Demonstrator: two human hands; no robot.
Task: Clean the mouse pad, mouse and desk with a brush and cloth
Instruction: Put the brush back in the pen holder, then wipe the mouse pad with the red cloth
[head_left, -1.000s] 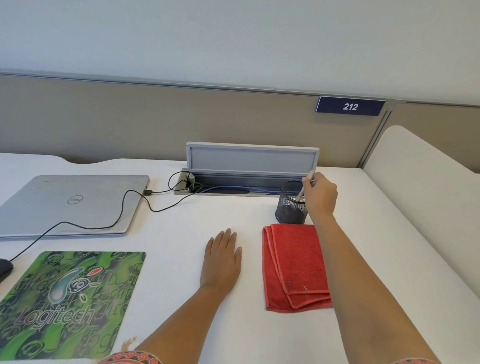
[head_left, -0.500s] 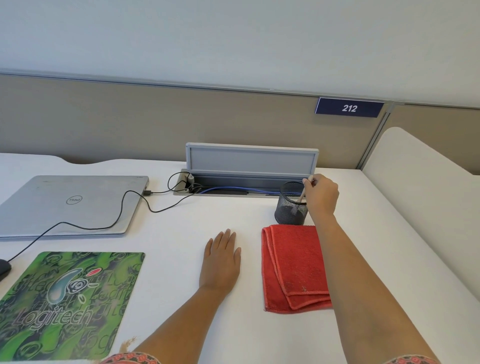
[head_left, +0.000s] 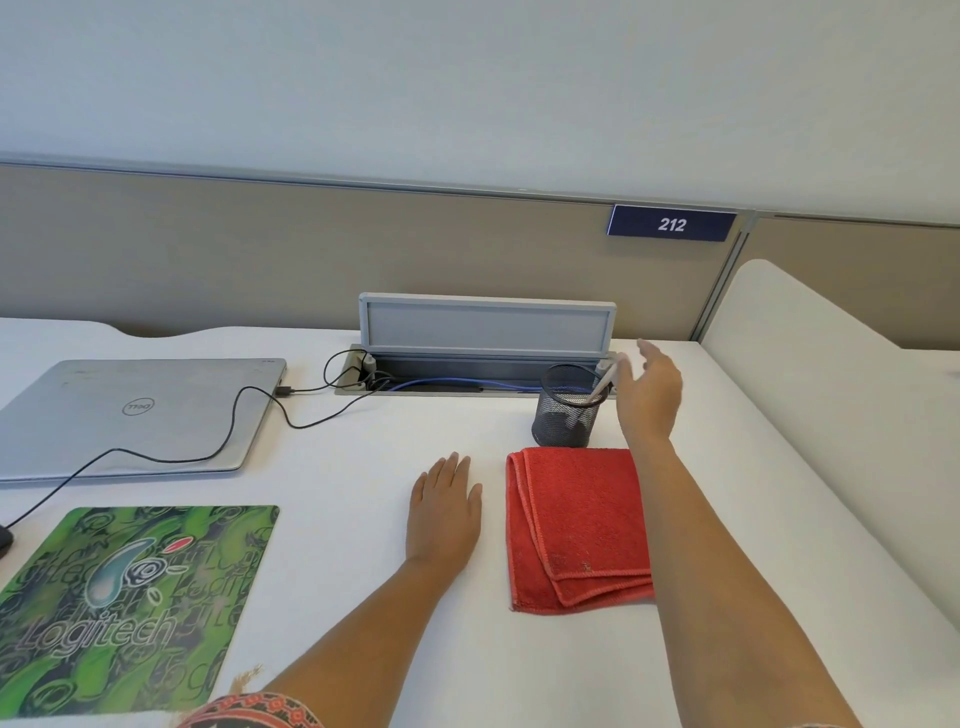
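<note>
Far left of your left hand, at the frame edge: a dark sliver of the mouse (head_left: 4, 540), mostly cut off. Its black cable (head_left: 156, 457) snakes over the lid of a closed laptop (head_left: 140, 415) of matte silver metal, with rounded corners.

Nearer you than the laptop lies the mouse pad (head_left: 130, 608). It is a flat rectangle, glossy green swirl print with Logitech lettering, well left of your left hand.

Your left hand (head_left: 444, 512) lies palm down on the smooth white desk (head_left: 337, 519), fingers straight and close together, holding nothing.

Beyond that hand is a grey cable tray (head_left: 488, 327) with its lid standing upright and blue and black leads inside.

Just right of your left hand lies the cloth (head_left: 576, 525): red terry, nap visible, folded into a layered rectangle with stitched edges. Your right forearm crosses over its right edge.

Just left of your right hand stands a black wire-mesh pen cup (head_left: 566, 410), cylindrical. The brush (head_left: 602, 387) leans in it; only its pale, slim handle is clear, and the lower end is dim behind the mesh.

Your right hand (head_left: 649, 395) is spread wide, fingers extended and slightly blurred, gripping nothing. Its thumb is right beside the handle tip; you can't tell whether they touch.

On the partition above that hand: a navy number plate (head_left: 671, 223), "212".
</note>
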